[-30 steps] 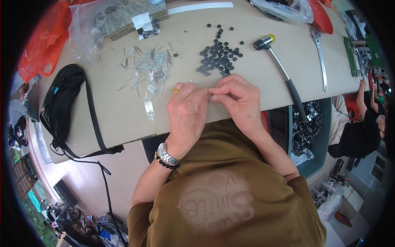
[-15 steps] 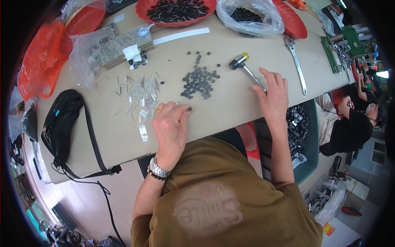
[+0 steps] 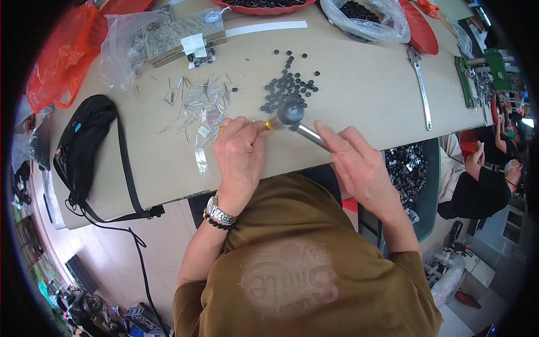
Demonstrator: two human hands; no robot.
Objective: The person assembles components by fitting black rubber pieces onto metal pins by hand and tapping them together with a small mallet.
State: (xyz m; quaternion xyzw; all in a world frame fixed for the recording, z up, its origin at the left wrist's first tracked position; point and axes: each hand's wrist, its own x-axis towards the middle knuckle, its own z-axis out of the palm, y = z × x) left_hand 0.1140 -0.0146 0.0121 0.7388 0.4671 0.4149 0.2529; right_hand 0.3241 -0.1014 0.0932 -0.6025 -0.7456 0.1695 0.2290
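My right hand (image 3: 359,165) is wrapped round the metal handle of a small two-faced mallet (image 3: 291,114), its head blurred by motion. The mallet's yellow face is close against the fingertips of my left hand (image 3: 241,147); I cannot tell whether it touches. Those left fingers are pinched together on a small black disc, now mostly hidden at the fingertips. Beyond the mallet lies a loose pile of black discs (image 3: 289,87). Left of it, thin metal pins (image 3: 205,101) are scattered in a heap, with one black disc (image 3: 234,90) beside them.
A stone block (image 3: 185,42) stands at the back left near a red plastic bag (image 3: 59,62). A black pouch (image 3: 87,151) lies at the left. At the right are an adjustable wrench (image 3: 421,90) and a teal bin (image 3: 429,191) of metal parts. Another person (image 3: 477,182) sits beyond.
My right hand has taken hold of the mallet, lifted it from the table and swung it left to my left fingertips. My left hand stays pinched. The view has shifted slightly.
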